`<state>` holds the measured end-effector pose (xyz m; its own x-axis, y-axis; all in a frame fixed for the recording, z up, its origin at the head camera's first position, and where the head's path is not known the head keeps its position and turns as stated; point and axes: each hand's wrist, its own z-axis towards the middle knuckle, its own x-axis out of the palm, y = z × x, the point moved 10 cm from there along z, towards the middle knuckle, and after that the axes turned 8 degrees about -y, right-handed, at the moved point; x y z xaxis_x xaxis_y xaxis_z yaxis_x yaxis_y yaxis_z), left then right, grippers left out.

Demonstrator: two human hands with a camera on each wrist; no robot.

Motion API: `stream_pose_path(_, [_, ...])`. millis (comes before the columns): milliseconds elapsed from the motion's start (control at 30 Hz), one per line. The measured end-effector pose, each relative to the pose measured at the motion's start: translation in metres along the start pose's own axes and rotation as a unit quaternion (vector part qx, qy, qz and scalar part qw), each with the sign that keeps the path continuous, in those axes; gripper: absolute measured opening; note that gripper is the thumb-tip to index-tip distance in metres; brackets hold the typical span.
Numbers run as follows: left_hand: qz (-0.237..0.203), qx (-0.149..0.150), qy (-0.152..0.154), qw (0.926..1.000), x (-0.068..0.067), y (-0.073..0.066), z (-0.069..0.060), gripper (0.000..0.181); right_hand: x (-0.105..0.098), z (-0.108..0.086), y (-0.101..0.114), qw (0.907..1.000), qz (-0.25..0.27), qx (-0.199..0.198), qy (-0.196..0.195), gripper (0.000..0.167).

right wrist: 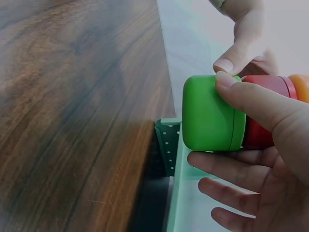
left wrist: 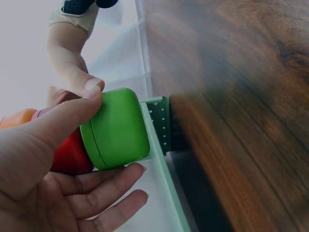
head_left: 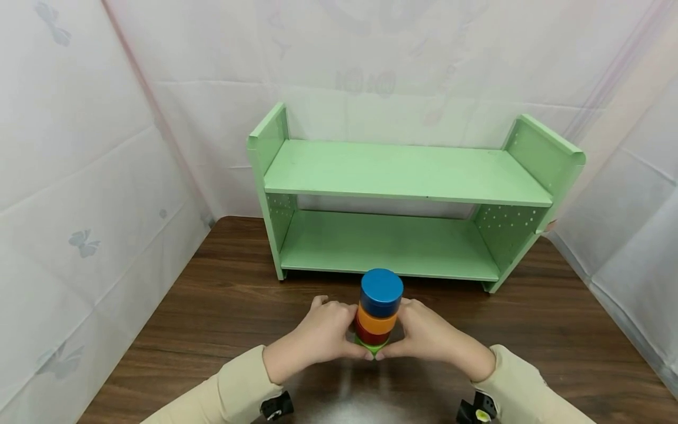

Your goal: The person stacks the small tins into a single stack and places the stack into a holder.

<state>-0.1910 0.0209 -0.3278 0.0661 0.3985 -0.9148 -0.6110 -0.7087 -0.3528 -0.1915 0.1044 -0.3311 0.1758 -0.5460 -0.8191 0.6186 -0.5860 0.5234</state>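
A stack of small round lidded containers stands upright between my hands in the head view: blue [head_left: 381,291] on top, then orange [head_left: 376,323], red [head_left: 373,337] and green [head_left: 372,347] at the bottom. My left hand [head_left: 329,331] grips its left side and my right hand [head_left: 426,333] its right side, with the thumbs meeting at the near face. Both wrist views show the green container [left wrist: 120,128] with a lid seam, its bottom apart from the tabletop. The lower fingers of each hand [right wrist: 270,169] extend past the stack. Blue lies outside the wrist views.
Behind the stack stands a light green two-tier shelf [head_left: 408,171] with raised side panels. It sits on a dark brown wooden table [head_left: 222,282]. White patterned sheets [head_left: 79,176] hang at the back and both sides.
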Motion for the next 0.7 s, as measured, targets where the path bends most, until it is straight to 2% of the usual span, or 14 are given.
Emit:
stream_pose_path(500, [-0.013,-0.013,0.015,0.9997,-0.019,-0.002,0.007,0.049,-0.017,0.007,0.01,0.9993,0.033,0.006,0.016,0.06])
stream_pose_path(700, [-0.024,-0.012,0.016,0.9995,-0.024,-0.004,0.006,0.048,-0.022,0.01,0.014,0.9995,0.019,0.007,0.024,0.062])
